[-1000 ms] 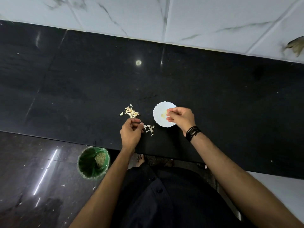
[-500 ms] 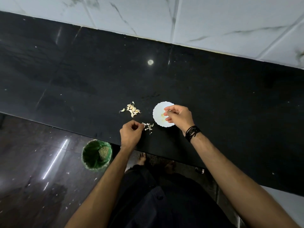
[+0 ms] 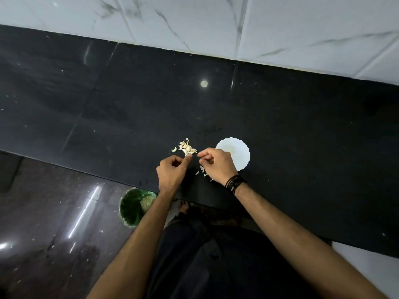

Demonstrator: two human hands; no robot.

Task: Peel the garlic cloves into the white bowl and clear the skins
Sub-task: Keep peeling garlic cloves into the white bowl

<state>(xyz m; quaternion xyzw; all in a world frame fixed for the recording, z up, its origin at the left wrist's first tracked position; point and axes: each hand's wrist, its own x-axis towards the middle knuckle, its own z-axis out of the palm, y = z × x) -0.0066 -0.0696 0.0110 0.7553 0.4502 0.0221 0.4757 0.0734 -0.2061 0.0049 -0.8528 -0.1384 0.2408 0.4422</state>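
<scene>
Head view: hands (image 3: 172, 172) beside garlic cloves (image 3: 187, 147)

black glossy counter (image 3: 280, 130), white scalloped bowl (image 3: 241, 152), pale cream garlic cloves (image 3: 186, 147), green bin (image 3: 131, 209), white grey-veined tiles (image 3: 194, 20), black wristband (image 3: 235, 183).

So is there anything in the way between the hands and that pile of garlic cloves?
Nothing visible. The left hand and right hand are at the near edge of the cloves on bare counter. The bowl sits just right of the right hand, and loose skins lie under that hand, off the path.
</scene>
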